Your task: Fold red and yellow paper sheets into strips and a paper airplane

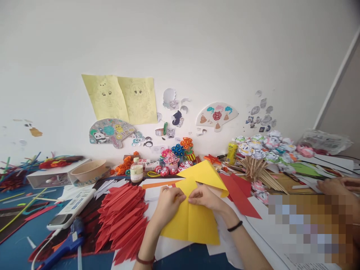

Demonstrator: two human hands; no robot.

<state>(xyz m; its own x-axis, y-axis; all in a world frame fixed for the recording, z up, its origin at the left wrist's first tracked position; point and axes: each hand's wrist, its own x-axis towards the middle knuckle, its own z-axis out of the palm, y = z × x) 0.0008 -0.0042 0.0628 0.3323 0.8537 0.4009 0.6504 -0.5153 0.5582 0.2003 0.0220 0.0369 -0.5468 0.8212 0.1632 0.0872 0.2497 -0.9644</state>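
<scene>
I see bright, even light with faint shadows; the wide lens bends the edges, and a pixelated block covers the lower right.

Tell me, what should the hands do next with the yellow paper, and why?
Probably press the fold flat along the middle. Both the left hand and the right hand pinch the yellow paper at its centre line, and the upper flap stands up off the sheet rather than lying flat, so the crease looks unfinished.
</scene>
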